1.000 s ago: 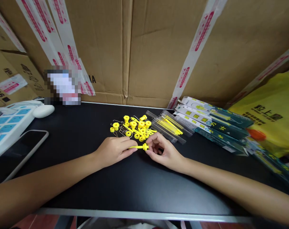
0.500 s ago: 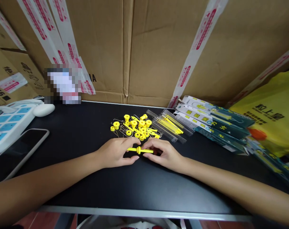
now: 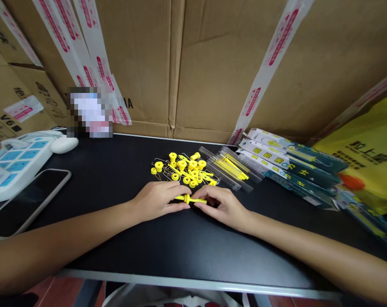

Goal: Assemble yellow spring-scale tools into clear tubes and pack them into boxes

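As the left hand (image 3: 161, 198) narrows around the collar (image 3: 187, 199), contact unclear, the right hand (image 3: 224, 204) pinches the yellow rod (image 3: 200, 201), nearside of the loose parts (image 3: 192, 165); support looks better.

A black tabletop (image 3: 180, 247) with a pale metal edge (image 3: 193, 280) carries a loose pile of yellow flanged caps (image 3: 181, 164) among wire hooks (image 3: 158, 175). Just to the right lie clear plastic tubes (image 3: 226, 176) and slim yellow strips (image 3: 233, 166), beside 3 overlapping printed cartons (image 3: 304, 173). At far left, a smartphone (image 3: 27, 207) rests near a white power strip (image 3: 24, 154).
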Demonstrator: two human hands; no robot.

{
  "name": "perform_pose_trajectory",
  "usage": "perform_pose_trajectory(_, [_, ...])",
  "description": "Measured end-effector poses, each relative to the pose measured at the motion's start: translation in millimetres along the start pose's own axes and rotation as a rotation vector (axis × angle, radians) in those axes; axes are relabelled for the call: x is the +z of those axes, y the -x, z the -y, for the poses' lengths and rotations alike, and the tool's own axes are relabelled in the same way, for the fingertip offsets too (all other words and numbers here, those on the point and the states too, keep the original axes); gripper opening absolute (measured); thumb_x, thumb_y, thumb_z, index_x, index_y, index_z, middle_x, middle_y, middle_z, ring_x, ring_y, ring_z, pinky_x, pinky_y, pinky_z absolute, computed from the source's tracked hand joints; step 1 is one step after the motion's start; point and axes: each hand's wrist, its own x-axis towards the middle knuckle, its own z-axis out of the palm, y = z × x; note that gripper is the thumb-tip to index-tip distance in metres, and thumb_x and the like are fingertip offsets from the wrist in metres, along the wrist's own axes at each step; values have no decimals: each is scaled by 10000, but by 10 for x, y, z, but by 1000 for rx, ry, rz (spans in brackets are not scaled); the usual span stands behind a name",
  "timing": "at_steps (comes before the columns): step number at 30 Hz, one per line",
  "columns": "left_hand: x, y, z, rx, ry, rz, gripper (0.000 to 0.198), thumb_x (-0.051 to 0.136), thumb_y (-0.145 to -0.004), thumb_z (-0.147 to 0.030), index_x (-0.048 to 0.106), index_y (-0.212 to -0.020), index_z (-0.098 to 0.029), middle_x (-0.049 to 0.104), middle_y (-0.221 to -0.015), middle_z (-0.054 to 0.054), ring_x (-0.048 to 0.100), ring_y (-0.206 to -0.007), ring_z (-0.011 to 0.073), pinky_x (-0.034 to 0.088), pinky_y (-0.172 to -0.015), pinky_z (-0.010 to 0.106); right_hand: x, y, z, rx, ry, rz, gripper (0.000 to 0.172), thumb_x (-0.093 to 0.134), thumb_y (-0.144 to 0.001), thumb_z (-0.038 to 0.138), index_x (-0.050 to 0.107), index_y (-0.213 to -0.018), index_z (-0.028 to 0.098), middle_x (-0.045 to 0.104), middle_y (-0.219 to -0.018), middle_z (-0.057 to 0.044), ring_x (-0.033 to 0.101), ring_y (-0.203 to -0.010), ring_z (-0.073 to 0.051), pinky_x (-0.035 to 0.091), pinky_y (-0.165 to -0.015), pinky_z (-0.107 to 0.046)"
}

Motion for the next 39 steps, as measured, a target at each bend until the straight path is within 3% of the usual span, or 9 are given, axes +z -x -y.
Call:
perform_pose_trajectory(10, [-24, -3, -7, -34, 54, -80, 210, 565, -897, -310, 606, -1061, -185, 703, -968, 20, 676, -817, 125, 503, -728, 213, 3, 11, -15, 100, -40, -52, 116, 579, -896, 273, 639, -911, 175, 671, -752, -29, 508, -541, -99, 406, -489, -226])
perform_pose_trajectory(14, [-33, -12, -18, -72, 37, -94, 153, 560, -864, -255, 583, -996, -182, 672, -896, 7, 647, -737, 121, 482, -669, 218, -3, 19, -11, 99, -73, -93, 167, 603, -869, 246, 574, -1023, 189, 572, -686, 25, 427, -506, -84, 376, -470, -217])
perform_pose_trajectory(17, [-59, -15, -28, -171, -1, -72, 82, 528, -806, -210, 522, -885, -189, 612, -791, -14, 586, -610, 117, 432, -570, 231, -79, 3, -8, 116, -65, -194, 198, 560, -882, 222, 525, -1075, 200, 537, -698, 29, 455, -544, -95, 393, -495, -218])
perform_pose_trajectory(22, [-86, -2, -17, -244, 3, 30, 122, 454, -791, -169, 491, -901, -205, 614, -775, -25, 548, -549, 121, 383, -545, 251, -275, -62, -80, 130, 158, -328, 50, 524, -886, 181, 571, -900, 192, 583, -750, -14, 500, -615, -121, 405, -554, -253])
perform_pose_trajectory(26, [-74, 3, -2, -223, 41, 65, 257, 398, -801, -138, 527, -1014, -203, 664, -944, 6, 610, -691, 144, 417, -639, 264, -382, -109, -145, 101, 299, -272, 68, 525, -877, 158, 587, -894, 182, 589, -767, -29, 518, -666, -144, 422, -613, -279])
perform_pose_trajectory(33, [-98, -22, 5, -250, 123, 69, 180, 344, -806, -108, 504, -791, -190, 558, -772, 2, 536, -692, 142, 393, -642, 254, -425, -140, -158, 38, 581, -29, 50, 566, -852, 210, 591, -844, 168, 605, -851, -73, 565, -818, -210, 451, -734, -331])
perform_pose_trajectory(39, [-74, -18, 30, -301, 264, -23, 230, 348, -835, -99, 530, -947, -183, 584, -784, -11, 557, -702, 128, 418, -682, 245, -351, -105, -201, 24, 853, 80, 180, 593, -869, 341, 616, -833, 166, 602, -891, -94, 554, -823, -233, 432, -719, -339])
